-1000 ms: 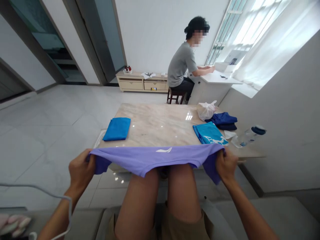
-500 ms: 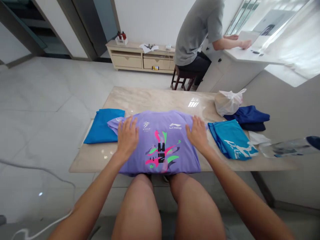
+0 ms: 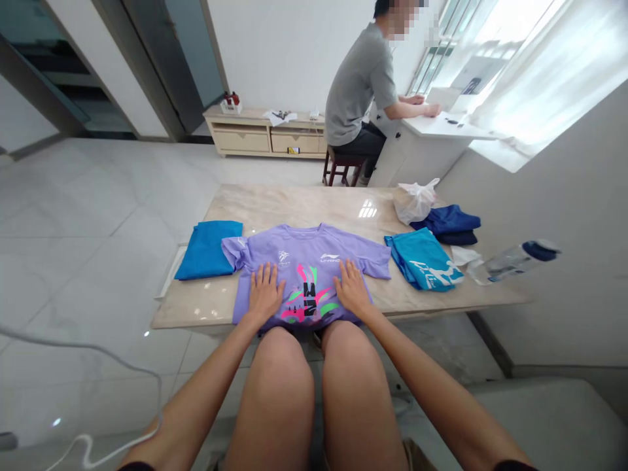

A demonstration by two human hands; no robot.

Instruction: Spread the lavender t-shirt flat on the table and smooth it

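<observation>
A purple T-shirt [image 3: 304, 252] with a pink and green print lies spread face up on the marble table [image 3: 294, 206], its hem hanging over the near edge. My left hand [image 3: 265, 292] rests flat on the shirt's lower left part, fingers apart. My right hand [image 3: 351, 289] lies flat on the lower right part, fingers spread. Neither hand grips anything. My bare knees sit under the table edge.
A folded blue shirt [image 3: 209, 248] lies left of the purple one. A folded teal shirt [image 3: 422, 265], a dark blue garment [image 3: 449, 222], a white plastic bag [image 3: 416, 201] and a lying water bottle [image 3: 513, 260] are on the right. A person [image 3: 360, 88] sits at a white desk behind.
The purple shirt, held stretched above my knees a second ago, now lies spread on the table. My hands let go of it and slid from its upper part down toward the hem.
</observation>
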